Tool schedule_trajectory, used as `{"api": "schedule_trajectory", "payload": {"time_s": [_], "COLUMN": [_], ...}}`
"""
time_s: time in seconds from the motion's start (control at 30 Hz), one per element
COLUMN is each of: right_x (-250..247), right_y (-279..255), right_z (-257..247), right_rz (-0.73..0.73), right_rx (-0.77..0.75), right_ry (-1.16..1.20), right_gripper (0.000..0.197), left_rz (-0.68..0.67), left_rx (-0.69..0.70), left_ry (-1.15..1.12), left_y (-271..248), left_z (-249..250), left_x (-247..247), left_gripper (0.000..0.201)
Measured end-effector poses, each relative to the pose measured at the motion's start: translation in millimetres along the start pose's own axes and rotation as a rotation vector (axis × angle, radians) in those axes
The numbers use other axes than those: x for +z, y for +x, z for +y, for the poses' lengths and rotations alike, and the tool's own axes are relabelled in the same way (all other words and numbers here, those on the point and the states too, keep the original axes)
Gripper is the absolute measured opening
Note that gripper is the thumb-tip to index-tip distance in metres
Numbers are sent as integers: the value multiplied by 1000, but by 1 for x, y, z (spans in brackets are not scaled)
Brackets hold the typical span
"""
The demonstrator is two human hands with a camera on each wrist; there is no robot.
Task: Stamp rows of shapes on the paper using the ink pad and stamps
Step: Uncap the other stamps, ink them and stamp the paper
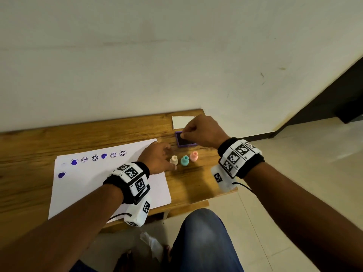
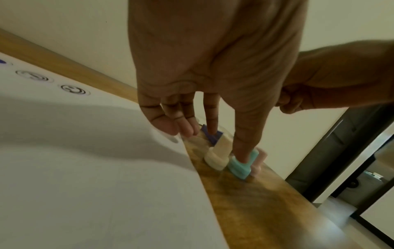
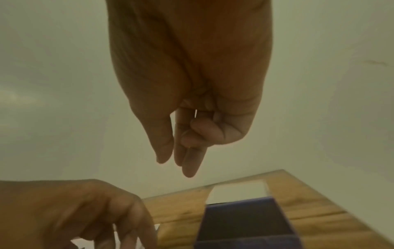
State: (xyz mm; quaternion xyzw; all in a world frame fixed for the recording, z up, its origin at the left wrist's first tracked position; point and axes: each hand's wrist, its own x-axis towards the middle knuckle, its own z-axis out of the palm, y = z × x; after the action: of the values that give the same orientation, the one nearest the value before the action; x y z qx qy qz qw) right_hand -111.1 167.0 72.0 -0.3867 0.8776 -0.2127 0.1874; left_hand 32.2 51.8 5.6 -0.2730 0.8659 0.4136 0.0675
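Observation:
White paper (image 1: 110,185) lies on the wooden table, with a row of purple hearts and smiley rings along its top and one heart below. Three stamps stand to its right: cream (image 1: 174,160), teal (image 1: 184,160) and pink (image 1: 194,156). My left hand (image 1: 167,159) reaches over the paper's corner with straight fingers; the cream stamp (image 2: 217,155) stands between fingers and thumb (image 2: 243,151), contact unclear. The open purple ink pad (image 1: 186,142) sits behind. My right hand (image 1: 183,135) hovers over it, fingers curled and tips bunched (image 3: 181,161), nothing visible in them.
The pad's white lid (image 1: 182,122) lies at the table's back right corner by the wall. The table's right edge (image 1: 233,191) runs just past the stamps, with tiled floor beyond. My knee in blue jeans (image 1: 202,232) is below the front edge.

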Motion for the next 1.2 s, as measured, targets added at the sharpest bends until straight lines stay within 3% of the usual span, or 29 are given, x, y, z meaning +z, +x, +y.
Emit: {"api": "schedule_trajectory", "payload": {"time_s": [0.3,0.63,0.7,0.87,0.97,1.07,1.2], "right_x": [19,43,38,24,24,31,35], "right_y": [-40,-43,-45,-58,-69,-75,-78], "right_z": [24,30,35,47,44,38,30], "right_rz": [-134,-78,-36,115,109,92,76], "right_rx": [-131,-216,-187,-3,14,-29,-23], "right_ry": [-161,-215,-128,379,578,635,779], "right_gripper": [36,30,30,28,22,19,18], "left_rz": [92,190,190,148,98,94,189], "left_rx": [98,58,47,49,65,94,96], "left_ry": [-65,-328,-363,-485,-594,-685,-709], "left_y": [-12,-39,-43,-55,-61,-66,-68], "left_z": [10,3,2,8,18,28,27], "left_x": [3,23,26,31,33,32,29], "left_gripper": [50,13,16,46,58,51,37]}}
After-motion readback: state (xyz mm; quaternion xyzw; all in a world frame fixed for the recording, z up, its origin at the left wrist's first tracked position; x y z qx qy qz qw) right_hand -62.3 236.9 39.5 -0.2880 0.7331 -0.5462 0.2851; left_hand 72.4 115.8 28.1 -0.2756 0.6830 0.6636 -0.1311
